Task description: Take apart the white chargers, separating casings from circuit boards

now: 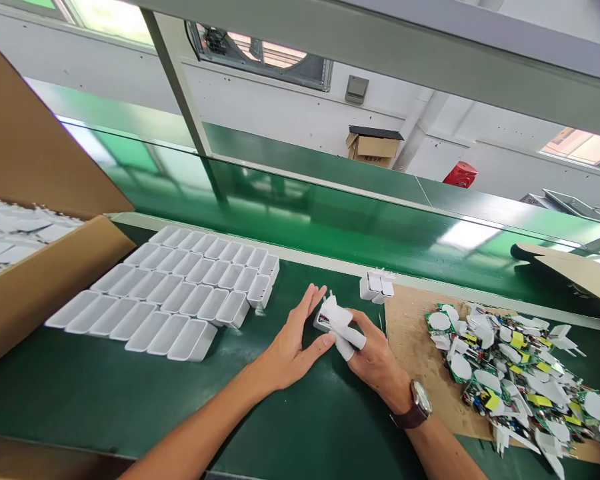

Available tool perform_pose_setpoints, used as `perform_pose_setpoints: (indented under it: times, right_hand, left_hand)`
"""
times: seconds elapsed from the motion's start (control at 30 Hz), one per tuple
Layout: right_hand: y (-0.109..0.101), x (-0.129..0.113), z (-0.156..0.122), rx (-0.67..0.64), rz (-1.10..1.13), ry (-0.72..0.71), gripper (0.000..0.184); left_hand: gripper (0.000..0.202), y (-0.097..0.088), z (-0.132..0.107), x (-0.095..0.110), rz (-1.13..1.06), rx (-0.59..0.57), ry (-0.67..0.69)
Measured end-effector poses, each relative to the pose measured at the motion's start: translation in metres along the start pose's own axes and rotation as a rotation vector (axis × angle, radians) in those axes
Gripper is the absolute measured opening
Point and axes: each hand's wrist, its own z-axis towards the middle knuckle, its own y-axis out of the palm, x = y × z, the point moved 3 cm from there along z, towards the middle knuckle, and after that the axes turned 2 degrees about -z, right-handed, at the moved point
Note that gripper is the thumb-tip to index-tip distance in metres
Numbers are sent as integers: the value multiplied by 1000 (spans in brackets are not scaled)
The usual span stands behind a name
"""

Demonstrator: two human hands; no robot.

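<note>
A small white plastic case [321, 325] rests on the green table between my hands, with circuit-board parts showing inside it. My right hand [375, 360], white covers on several fingertips, grips the case from the right and presses over its top, which hides part of it. My left hand [295, 347] lies along the left side, fingers stretched out and thumb reaching to the near end of the case. To the left stand rows of open white cases [180, 283]. Circuit boards with white discs and yellow parts [517, 380] lie heaped to the right.
Several filled white cases [377, 287] stand together behind my right hand. The heap lies on a brown cardboard sheet [405, 333]. A large cardboard box [55, 250] with white pieces is at the left edge. A pale ledge [320, 267] borders the table's far side.
</note>
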Motion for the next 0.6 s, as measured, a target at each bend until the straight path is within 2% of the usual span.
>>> perform_pose_setpoints:
  times: [0.1,0.17,0.3,0.4,0.43,0.53,0.6]
  right_hand:
    - [4,1,1,-63,50,23,44]
    - [4,1,1,-60,57,18,45]
    - [2,-1,0,26,21,1,44]
    - [5,-2,-2,-18,11,16,42]
    - [7,-2,-3,-45,6,23,40]
    - [10,-2,-3,-87,10,56,34]
    - [10,-3,-2,-101,33,82,34]
  left_hand:
    - [86,1,0,0,33,-16,-23]
    - [86,1,0,1,40,-20,-26]
    - [84,-2,0,3,5,14,70]
    - [81,-4,1,5,37,75,153]
    - [73,-5,2,6,74,107,171]
    - [31,-8,6,9,160,235,148]
    - [22,-9,7,9,153,298,66]
